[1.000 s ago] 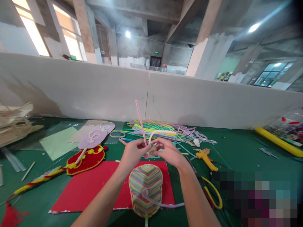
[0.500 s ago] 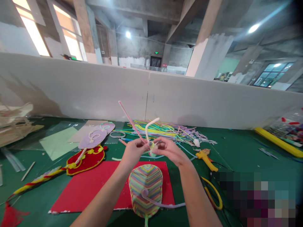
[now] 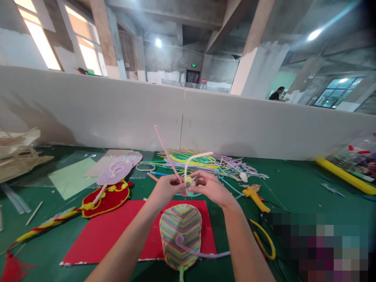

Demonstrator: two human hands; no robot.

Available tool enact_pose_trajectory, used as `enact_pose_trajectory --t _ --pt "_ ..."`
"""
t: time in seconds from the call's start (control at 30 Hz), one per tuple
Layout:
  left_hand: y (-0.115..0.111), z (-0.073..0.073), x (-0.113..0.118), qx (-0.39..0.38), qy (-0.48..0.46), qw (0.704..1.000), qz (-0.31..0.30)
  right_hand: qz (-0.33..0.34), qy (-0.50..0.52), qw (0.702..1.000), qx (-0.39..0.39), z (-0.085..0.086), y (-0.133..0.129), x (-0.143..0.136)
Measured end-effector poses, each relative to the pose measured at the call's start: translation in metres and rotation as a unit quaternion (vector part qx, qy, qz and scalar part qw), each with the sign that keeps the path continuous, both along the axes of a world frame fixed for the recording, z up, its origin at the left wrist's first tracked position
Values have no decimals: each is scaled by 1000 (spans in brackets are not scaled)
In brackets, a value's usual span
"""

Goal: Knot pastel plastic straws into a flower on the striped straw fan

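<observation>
My left hand [image 3: 169, 186] and my right hand [image 3: 208, 186] meet above the table, fingers pinched on a small bundle of coiled pipe cleaners [image 3: 188, 181] in yellow, white and pale green. From my left fingers a pink pipe cleaner [image 3: 167, 152] sticks up, leaning left. A bent whitish pipe cleaner [image 3: 186, 166] rises from the bundle and curves right. Part of the bundle is hidden by my fingertips. Below my hands lies a leaf-shaped striped fan [image 3: 185, 219] of pipe cleaners. A lilac pipe cleaner with a coiled end [image 3: 202, 255] lies across it.
Under the fan is a red board [image 3: 117, 235]. Behind my hands lies a heap of loose pipe cleaners [image 3: 235, 166]. A yellow glue gun [image 3: 257, 197] lies right; a red fan [image 3: 122, 196] and lilac fan [image 3: 117, 172] lie left. A grey partition [image 3: 235, 121] borders the table.
The bundle has turned a little in my fingers. The pink stem's tip has swung right, and the white stem leans further right. A person now shows beyond the partition at right.
</observation>
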State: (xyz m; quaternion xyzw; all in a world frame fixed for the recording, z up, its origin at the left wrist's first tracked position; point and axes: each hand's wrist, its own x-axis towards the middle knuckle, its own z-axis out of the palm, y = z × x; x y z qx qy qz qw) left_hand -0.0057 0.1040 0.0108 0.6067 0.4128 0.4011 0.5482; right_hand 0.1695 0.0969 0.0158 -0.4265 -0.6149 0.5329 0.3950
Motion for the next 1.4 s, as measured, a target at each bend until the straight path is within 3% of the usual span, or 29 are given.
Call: enact_pose_trajectory --t 0.2,0.43,0.73,1.03,1.4 --pt "-1 7 -1 -15 5 999 43 39 8 999 16 3 1 10" --pt "-3 6 -2 -71 -36 997 20 32 -9 999 23 3 3 17" --pt "1 -3 2 -24 -37 999 3 20 -63 998 -11 8 1 19" --pt "-7 9 0 -51 15 998 -37 8 -85 996 -1 9 1 24" --pt "-5 6 1 -37 19 999 -35 33 -110 993 38 8 -1 24"
